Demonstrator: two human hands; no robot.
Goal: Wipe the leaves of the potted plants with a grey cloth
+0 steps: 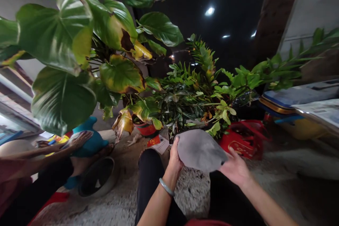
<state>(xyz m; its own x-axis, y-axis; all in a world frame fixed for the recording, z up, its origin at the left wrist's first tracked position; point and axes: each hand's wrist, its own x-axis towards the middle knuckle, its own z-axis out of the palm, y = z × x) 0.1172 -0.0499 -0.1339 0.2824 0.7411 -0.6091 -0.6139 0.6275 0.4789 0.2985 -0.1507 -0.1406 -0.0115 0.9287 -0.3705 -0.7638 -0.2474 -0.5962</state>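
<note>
Both my hands hold a flat grey piece, like a large grey leaf or cloth (199,150), in front of me at low centre. My left hand (175,158), with a pale bangle on the wrist, grips its left edge with fingers closed round it. My right hand (235,168) grips its lower right edge. Behind the grey piece stand leafy green potted plants (190,95), one in a red pot (145,129). My dark-trousered knees show below.
A big-leaved plant (66,42) with yellowed leaves overhangs the left. At left another person's arms (53,152) touch a teal object (91,141) above a dark round basin (97,177). Red bags (245,141) lie right of centre, and a yellow and blue container (288,113) stands far right.
</note>
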